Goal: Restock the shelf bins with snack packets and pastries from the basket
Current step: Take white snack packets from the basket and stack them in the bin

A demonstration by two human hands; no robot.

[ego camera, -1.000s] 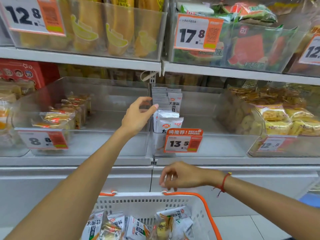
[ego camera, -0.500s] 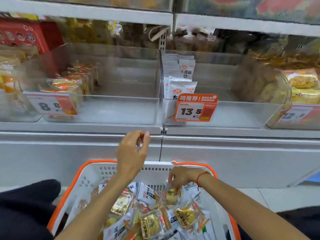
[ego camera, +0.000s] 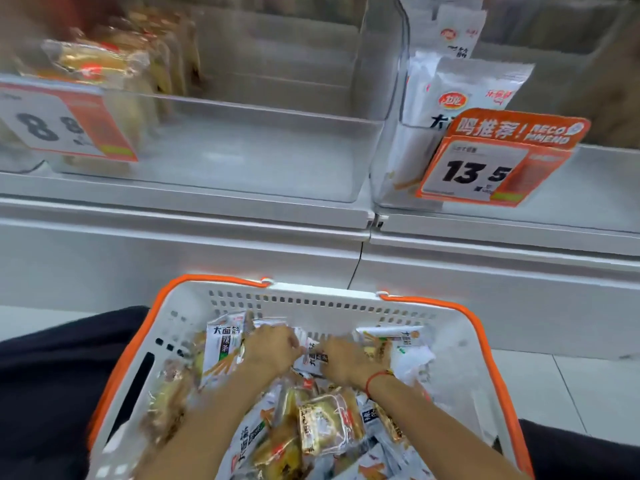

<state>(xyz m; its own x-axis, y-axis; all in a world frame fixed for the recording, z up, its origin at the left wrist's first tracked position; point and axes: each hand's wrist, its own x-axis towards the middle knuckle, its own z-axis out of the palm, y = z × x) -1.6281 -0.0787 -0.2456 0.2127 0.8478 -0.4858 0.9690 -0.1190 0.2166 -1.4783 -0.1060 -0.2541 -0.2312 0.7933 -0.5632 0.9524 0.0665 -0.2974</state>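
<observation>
The white basket (ego camera: 460,344) with an orange rim sits low in the view, full of white snack packets (ego camera: 223,344) and yellow wrapped pastries (ego camera: 325,424). Both my hands are down inside it. My left hand (ego camera: 270,348) and my right hand (ego camera: 343,362) meet at one white snack packet (ego camera: 313,360), fingers curled onto it; the image is blurred there. Above, a clear left bin (ego camera: 277,112) holds pastries (ego camera: 93,64) at its left end. The clear right bin (ego camera: 391,98) holds upright white packets (ego camera: 478,84).
An 8.8 price tag (ego camera: 52,126) hangs on the left bin and an orange 13.5 tag (ego camera: 485,164) on the right one. A white shelf lip (ego camera: 207,209) and base panel run below. My dark-clothed legs (ego camera: 52,375) flank the basket.
My left hand came down from the right bin into the basket and joined my right hand, which dropped from the rim onto the packets. The view tilted down and moved closer.
</observation>
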